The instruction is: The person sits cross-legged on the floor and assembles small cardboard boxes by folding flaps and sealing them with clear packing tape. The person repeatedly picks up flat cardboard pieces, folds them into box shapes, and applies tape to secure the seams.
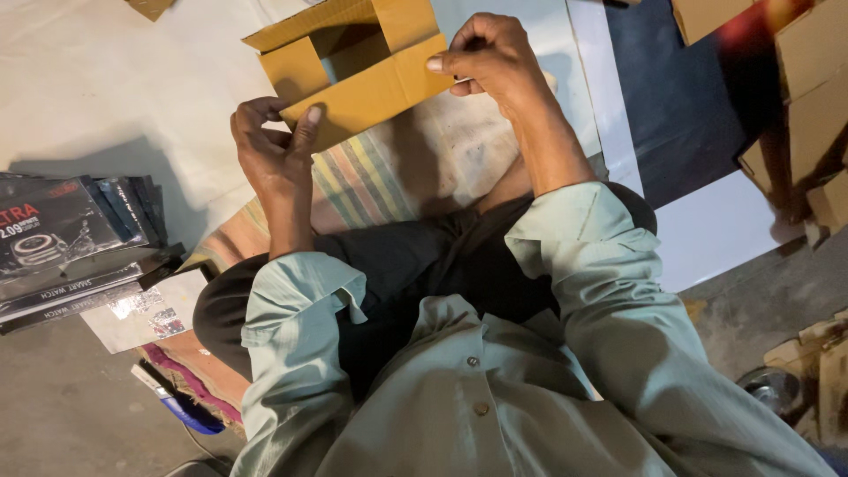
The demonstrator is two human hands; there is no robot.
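1. This looks like a small packing workshop, with the work done seated on the bare grey concrete floor [53, 415].
2. Plain brown corrugated cardboard cartons [808, 79] are piled at the right.
3. A stack of flat black printed retail boxes [62, 252] lies at the left.
4. Large white paper sheets [115, 88] and a striped woven mat [362, 181] cover the ground.

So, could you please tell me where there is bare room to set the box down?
The pale sheet left of the cardboard box is bare, above the stack of black packages. It is crowded at the right edge, where cartons pile up. Both hands, left and right, grip the box.
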